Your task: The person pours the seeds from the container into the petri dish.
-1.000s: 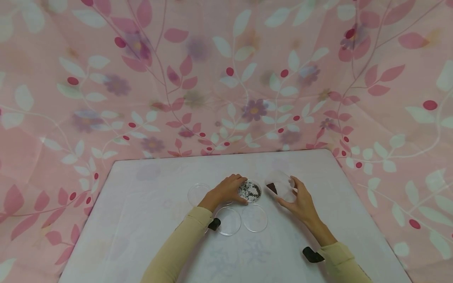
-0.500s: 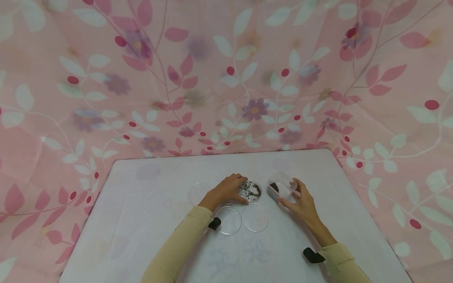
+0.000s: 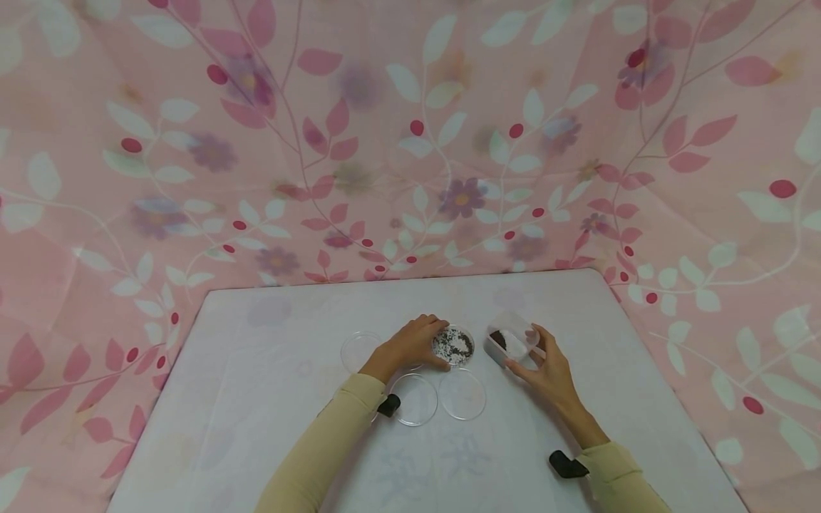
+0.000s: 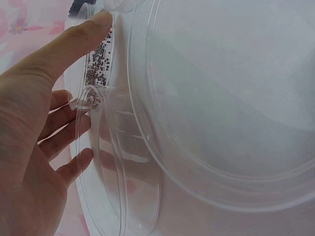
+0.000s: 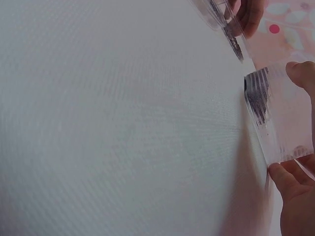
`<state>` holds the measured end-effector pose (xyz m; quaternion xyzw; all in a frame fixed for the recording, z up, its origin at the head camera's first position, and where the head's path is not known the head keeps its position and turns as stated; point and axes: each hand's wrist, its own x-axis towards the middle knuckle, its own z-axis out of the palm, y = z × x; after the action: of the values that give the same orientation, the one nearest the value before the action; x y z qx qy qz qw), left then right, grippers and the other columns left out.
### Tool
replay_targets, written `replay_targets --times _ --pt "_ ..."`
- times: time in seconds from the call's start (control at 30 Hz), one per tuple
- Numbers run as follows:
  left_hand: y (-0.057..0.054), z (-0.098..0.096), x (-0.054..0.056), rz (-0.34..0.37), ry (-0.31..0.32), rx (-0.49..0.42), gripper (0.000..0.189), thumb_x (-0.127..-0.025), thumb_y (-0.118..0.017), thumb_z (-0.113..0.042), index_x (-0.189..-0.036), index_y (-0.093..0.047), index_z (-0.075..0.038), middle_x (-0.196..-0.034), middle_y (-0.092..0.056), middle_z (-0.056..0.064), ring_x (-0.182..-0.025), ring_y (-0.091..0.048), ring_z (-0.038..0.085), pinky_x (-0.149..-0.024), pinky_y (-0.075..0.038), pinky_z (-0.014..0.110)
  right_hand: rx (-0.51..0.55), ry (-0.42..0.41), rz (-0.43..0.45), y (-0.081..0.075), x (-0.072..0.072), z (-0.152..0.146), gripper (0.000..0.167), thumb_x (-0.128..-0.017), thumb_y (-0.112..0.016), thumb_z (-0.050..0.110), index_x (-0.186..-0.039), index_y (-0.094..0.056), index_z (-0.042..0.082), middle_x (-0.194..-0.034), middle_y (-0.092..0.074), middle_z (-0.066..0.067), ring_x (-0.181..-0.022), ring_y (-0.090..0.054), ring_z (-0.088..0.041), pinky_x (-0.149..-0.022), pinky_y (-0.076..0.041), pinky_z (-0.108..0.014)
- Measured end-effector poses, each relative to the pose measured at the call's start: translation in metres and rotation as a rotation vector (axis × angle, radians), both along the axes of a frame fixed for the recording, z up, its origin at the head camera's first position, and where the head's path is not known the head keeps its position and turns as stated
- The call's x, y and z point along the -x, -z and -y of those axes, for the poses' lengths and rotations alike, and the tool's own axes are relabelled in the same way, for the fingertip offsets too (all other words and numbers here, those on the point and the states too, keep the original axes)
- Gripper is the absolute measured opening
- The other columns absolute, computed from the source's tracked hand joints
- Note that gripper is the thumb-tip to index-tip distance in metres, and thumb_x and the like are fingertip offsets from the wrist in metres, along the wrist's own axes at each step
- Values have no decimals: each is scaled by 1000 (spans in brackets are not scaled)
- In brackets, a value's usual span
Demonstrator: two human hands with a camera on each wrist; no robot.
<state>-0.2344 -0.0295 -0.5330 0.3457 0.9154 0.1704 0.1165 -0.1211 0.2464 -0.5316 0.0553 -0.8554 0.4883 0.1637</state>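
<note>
My left hand (image 3: 410, 343) holds a round clear petri dish (image 3: 454, 347) by its edge, thumb on the near side and fingers on the far side. Dark small grains are scattered over the dish's bottom; in the left wrist view the grains (image 4: 98, 66) show through its wall, under the thumb (image 4: 78, 37). To the right, my right hand (image 3: 550, 365) grips a clear plastic box (image 3: 496, 354) between thumb and fingers. Dark grains (image 3: 497, 340) lie heaped at the box's left end. The right wrist view shows the box (image 5: 290, 113) low over the white tabletop.
Several clear petri dishes or lids stand around the left hand: one dish (image 3: 413, 425) near the left wrist, another (image 3: 463, 420) to its right, a third (image 3: 343, 347) at left. The white table (image 3: 269, 399) ends at a pink floral cloth (image 3: 359, 142) behind.
The right hand has tilted the box back toward level and lowered it slightly to the right, away from the dish. The left hand and its petri dish stay in place.
</note>
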Motion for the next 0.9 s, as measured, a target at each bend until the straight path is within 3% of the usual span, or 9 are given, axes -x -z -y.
replay_targets --times 0.5,0.8,0.9 --pt "0 -1 0 15 -9 8 91 -71 -82 -55 -144 -47 -14 -136 -55 2 -128 -50 20 -112 -41 42 28 24 25 1 -2 -8 91 -69 -86 -2 -142 -33 -13 -134 -48 -35 -120 -52 -48 -94 -46 -51" --pt "3 -2 2 1 -8 21 91 -71 -81 -57 -144 -47 -15 -136 -55 2 -128 -50 20 -112 -41 41 13 50 45 33 8 -23 96 -71 -87 5 -148 -30 -3 -139 -47 -26 -124 -50 -41 -98 -47 -42" --pt "3 -2 2 1 -7 27 91 -71 -81 -58 -144 -47 -15 -137 -55 2 -128 -50 20 -112 -41 41 16 55 53 37 9 -25 98 -71 -88 9 -149 -30 -1 -139 -47 -24 -125 -51 -38 -98 -47 -40"
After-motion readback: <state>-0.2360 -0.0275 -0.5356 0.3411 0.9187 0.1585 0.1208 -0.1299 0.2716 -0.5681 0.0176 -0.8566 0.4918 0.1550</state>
